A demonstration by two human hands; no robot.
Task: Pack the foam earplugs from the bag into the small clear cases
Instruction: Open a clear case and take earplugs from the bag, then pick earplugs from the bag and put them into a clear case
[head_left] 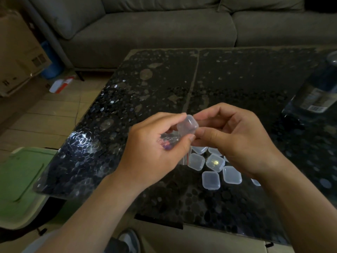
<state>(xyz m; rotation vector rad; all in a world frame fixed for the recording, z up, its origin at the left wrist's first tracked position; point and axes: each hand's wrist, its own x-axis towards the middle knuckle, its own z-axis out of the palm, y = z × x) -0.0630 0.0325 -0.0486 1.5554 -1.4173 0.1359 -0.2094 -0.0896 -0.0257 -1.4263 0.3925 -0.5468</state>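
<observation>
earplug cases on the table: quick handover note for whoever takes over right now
Left hand: pinches the held case between thumb and forefinger, with the earplug bag tucked under its curled fingers.
Right hand: pinches the same case from the other side. The lid looks shut.
Spare cases: a cluster lies on the black table below the hands, lids shut.
Done: no case is visibly filled. One shows a yellowish glint that may be only a reflection.
Left: open the held case, put in earplugs from the bag, shut it, then fill the others.
</observation>
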